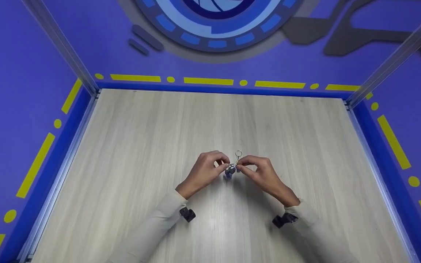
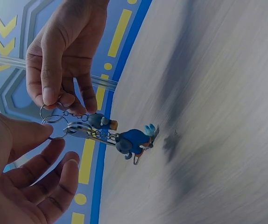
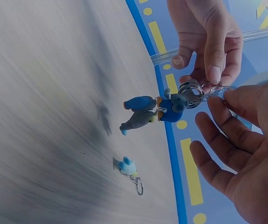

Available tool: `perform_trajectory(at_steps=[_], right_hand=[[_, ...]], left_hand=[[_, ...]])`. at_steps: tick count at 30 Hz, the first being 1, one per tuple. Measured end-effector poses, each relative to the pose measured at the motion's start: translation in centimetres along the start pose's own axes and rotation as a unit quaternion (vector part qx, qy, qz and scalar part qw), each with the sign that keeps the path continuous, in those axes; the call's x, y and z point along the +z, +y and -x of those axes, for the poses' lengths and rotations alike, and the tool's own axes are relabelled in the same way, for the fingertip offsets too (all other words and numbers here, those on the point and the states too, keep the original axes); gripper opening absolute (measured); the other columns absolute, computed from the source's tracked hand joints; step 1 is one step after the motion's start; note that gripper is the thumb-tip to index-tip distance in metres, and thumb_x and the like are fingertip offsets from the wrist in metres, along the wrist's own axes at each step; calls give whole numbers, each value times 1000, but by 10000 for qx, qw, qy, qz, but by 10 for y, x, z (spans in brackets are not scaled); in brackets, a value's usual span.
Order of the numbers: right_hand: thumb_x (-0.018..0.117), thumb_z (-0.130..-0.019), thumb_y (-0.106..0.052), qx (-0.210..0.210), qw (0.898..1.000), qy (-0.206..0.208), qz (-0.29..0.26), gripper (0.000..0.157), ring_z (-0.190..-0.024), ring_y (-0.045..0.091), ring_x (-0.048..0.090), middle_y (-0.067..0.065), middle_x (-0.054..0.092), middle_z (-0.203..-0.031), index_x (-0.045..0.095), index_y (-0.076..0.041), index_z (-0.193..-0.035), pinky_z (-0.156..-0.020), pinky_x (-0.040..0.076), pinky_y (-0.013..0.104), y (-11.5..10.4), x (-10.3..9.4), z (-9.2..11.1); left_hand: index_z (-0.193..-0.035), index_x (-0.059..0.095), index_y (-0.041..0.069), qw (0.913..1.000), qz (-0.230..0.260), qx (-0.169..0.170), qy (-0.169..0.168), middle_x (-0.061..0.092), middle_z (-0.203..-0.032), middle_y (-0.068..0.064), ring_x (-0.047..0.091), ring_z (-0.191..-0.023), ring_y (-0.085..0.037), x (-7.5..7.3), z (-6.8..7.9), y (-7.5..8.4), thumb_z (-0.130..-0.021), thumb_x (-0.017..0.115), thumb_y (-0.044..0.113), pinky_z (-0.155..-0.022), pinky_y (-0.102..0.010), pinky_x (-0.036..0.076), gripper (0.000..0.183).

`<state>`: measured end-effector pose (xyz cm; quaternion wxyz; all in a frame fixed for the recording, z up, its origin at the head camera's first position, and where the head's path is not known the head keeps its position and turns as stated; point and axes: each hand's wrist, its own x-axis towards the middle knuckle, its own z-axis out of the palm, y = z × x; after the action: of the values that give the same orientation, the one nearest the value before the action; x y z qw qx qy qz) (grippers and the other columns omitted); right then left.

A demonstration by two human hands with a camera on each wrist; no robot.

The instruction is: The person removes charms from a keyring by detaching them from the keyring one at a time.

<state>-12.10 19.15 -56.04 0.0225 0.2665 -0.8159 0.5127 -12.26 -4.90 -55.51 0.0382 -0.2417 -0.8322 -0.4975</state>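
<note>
Both hands meet over the middle of the table around a bunch of figurine keychains (image 1: 230,170). Thumb and index finger of my left hand (image 2: 31,172) pinch a metal split ring (image 2: 54,136); its other fingers are loosely bent. Facing it, my right hand (image 3: 246,144) pinches another ring (image 2: 43,112), which overlaps the first. From the rings hang small blue and grey animal figures, among them a blue one (image 3: 141,102), a grey one (image 3: 141,119) and a blue-bodied one with a grey head (image 3: 175,112). Fingers partly hide the rings.
A separate light-blue figurine keychain (image 3: 128,165) lies on the wooden table (image 1: 152,131), its ring (image 1: 238,153) just beyond the hands. Blue panels (image 1: 214,65) with yellow marks stand around the back and sides, joined by metal posts (image 1: 64,47).
</note>
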Motion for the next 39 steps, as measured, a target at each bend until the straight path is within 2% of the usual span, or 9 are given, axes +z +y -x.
perform_trajectory(at_steps=[9, 17, 20, 26, 33, 39], right_hand=[[79, -102, -6, 76, 9999, -16, 77, 4, -90, 16, 77, -1, 82, -97, 82, -8, -101, -86, 60, 28, 2, -1, 2], [79, -103, -7, 125, 9997, 39, 191, 3, -90, 14, 77, -3, 82, -97, 81, -8, -101, -86, 60, 29, 5, -1, 4], [79, -102, -5, 130, 9997, 59, 172, 4, -92, 15, 77, -4, 81, -98, 80, -8, -100, -87, 60, 30, 5, -1, 5], [78, -102, -3, 176, 9997, 166, 54, 6, -94, 17, 77, -2, 81, -99, 80, -8, -100, -89, 61, 31, 4, 1, 6], [77, -101, 0, 185, 9988, 442, 93, 5, -100, 24, 77, 6, 81, -104, 80, -4, -101, -93, 61, 40, 3, 5, 7], [75, -104, -5, 433, 9979, 452, -139, 6, -98, 22, 76, 8, 81, -104, 79, 0, -104, -94, 60, 34, 2, 7, 7]], left_hand=[[-96, 84, 9, 9997, -70, 212, 135, 79, -94, 0, 72, -88, -14, 1, 1, -2, -98, 82, 4, -71, -27, 55, 6], [-95, 84, 7, 9988, 131, 295, 357, 80, -93, -1, 71, -84, -14, 3, 1, -3, -96, 83, 2, -71, -46, 61, 5], [-95, 85, 6, 9983, 117, 328, 457, 80, -93, 1, 71, -83, -13, 5, 1, -4, -96, 83, 2, -70, -49, 61, 5], [-96, 84, 8, 9966, -173, 485, 648, 80, -92, 0, 70, -81, -12, 8, 3, -2, -96, 83, 1, -69, -45, 61, 6], [-95, 85, 9, 9896, -668, 930, 872, 79, -91, 1, 70, -77, -11, 10, 4, -2, -94, 85, 2, -66, -29, 56, 7], [-94, 84, 7, 9843, -884, 1206, 939, 79, -92, -1, 70, -77, -12, 10, 4, -3, -93, 85, 0, -65, -28, 55, 7]])
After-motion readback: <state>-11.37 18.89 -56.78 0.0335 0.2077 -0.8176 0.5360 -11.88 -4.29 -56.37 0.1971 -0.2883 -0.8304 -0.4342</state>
